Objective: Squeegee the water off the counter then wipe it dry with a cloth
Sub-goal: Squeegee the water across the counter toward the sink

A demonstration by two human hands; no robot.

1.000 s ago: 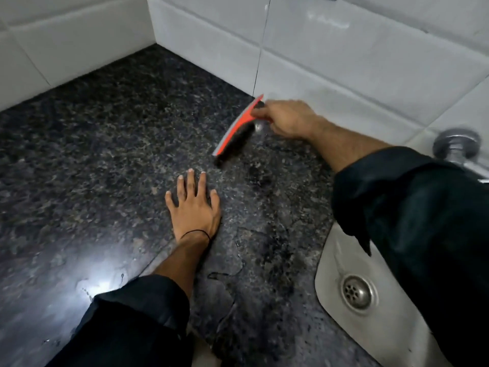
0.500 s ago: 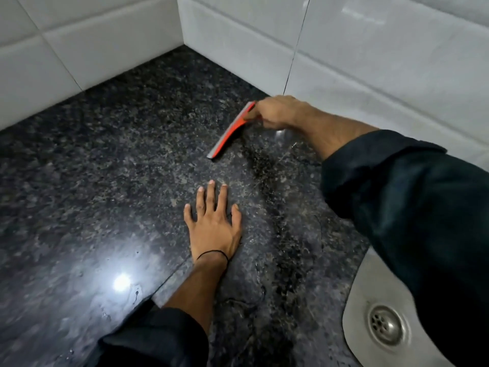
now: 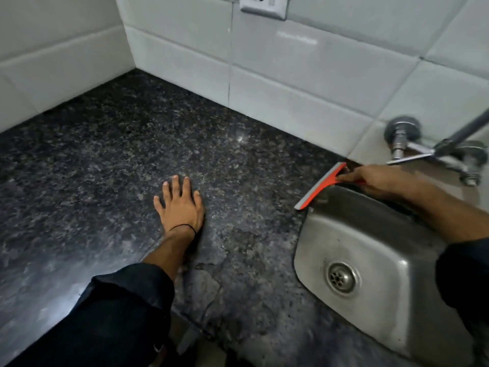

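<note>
The dark speckled granite counter (image 3: 111, 165) fills the left and middle of the view. My right hand (image 3: 378, 180) grips the handle of an orange squeegee (image 3: 321, 186), whose blade stands at the counter's edge by the steel sink's (image 3: 375, 234) back left corner. My left hand (image 3: 181, 205) rests flat on the counter with its fingers spread, well to the left of the squeegee. A thin film of water with ragged edges lies on the counter (image 3: 232, 250) between my left arm and the sink. No cloth is in view.
White wall tiles (image 3: 304, 75) close the counter at the back and left. A metal tap (image 3: 434, 149) juts from the wall above the sink, just behind my right hand. A wall socket (image 3: 263, 5) sits at the top. The sink's drain (image 3: 341, 278) lies at lower right.
My right hand has drawn the squeegee to the right across the counter, from near the back wall to the sink's edge. My left hand stays flat on the counter.
</note>
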